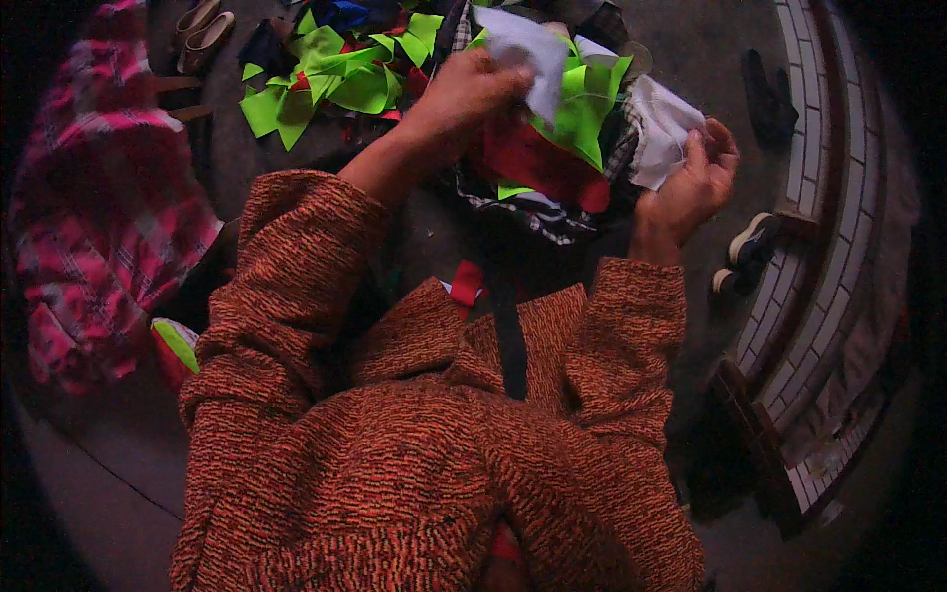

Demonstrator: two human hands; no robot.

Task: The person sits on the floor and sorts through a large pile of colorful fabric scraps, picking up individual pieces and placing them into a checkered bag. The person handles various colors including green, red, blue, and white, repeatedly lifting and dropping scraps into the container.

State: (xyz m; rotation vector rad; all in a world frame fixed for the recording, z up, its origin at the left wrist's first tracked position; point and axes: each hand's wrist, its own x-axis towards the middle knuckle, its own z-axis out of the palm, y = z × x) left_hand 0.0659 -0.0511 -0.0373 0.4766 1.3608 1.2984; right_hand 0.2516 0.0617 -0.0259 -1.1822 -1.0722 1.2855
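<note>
My left hand (472,97) is closed on a white fabric piece (545,61) raised over a heap of cloth scraps. Off to the right, my right hand (691,187) pinches a second white fabric piece (659,126) between thumb and fingers. A bright green scrap (584,116) lies between the two hands. Below it is a dark red cloth (541,166). Black-and-white checked fabric (562,229) shows at the heap's near edge. Whether the two white pieces are joined by thread, I cannot tell.
More bright green scraps (340,79) are heaped at the far left. Pink plaid cloth (94,217) hangs along the left side. Flat shoes (209,41) lie at the far left, and dark shoes (752,247) at the right, beside a white-tiled ledge (829,197). A small red scrap (468,281) lies near my lap.
</note>
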